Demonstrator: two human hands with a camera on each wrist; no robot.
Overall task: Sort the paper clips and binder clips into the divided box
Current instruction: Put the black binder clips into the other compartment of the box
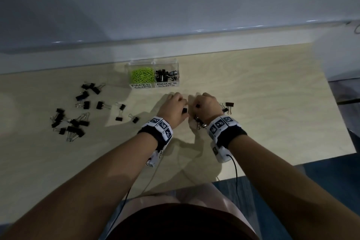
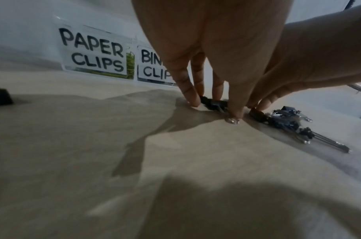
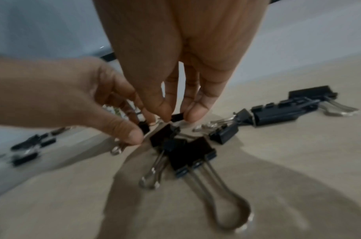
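The clear divided box [image 1: 152, 64] stands at the table's back, green paper clips [image 1: 141, 76] in its left half and black binder clips [image 1: 166, 76] in its right. Both hands meet just in front of it over a small heap of binder clips [image 3: 181, 150]. My left hand [image 1: 182, 107] pinches a black binder clip [image 2: 213, 103] that lies on the table, thumb and fingers curled round it. Close beside it, my right hand [image 3: 176, 117] pinches another small black binder clip [image 3: 177, 116] between thumb and fingertip.
Several loose binder clips [image 1: 78, 112] lie scattered across the table's left side, and a few more [image 1: 228, 106] lie just right of my right hand. The box labels [image 2: 93, 55] read PAPER CLIPS and BINDER CLIPS. A wall runs behind the table.
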